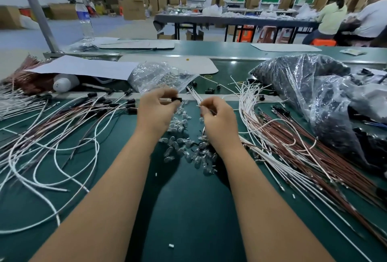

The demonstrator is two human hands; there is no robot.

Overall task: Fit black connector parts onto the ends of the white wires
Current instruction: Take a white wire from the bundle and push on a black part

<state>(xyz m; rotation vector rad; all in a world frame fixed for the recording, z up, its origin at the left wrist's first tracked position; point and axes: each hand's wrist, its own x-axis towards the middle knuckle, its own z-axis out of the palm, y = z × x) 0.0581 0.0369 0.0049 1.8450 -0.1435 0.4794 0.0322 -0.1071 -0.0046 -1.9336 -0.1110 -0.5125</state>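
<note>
Head view: two bare forearms reach over a green table (188, 209). Left hand (156, 109) pinches one black connector (176, 100) between thumb and fingertips, fingers curled round it, held above the table's middle. Right hand (217, 119) grips a small bundle of white wires (193, 94), fingers curled round them; bare ends fan up and to the left, toward the connector. The number in the bundle is too blurred to count. Connector and wire ends are near each other, not touching.

Below the hands lies one loose pile of clear bulbs (188, 148), too many to count. Left of the hands is one spread of finished wires (62, 127), white and brown, with black connectors on their far ends; roughly a dozen such ends show. Right of the hands is one heap of loose wires (293, 146), white and brown, without connectors on the visible ends. A few spare connectors (209, 90) lie on the table beyond the hands, about four visible.

Two plastic bags: one clear bag (161, 77) behind the hands, one big bag (303, 86) of black parts at right. One water bottle (84, 21) stands far left. Two seated people (356, 17) work at a far table at upper right.
</note>
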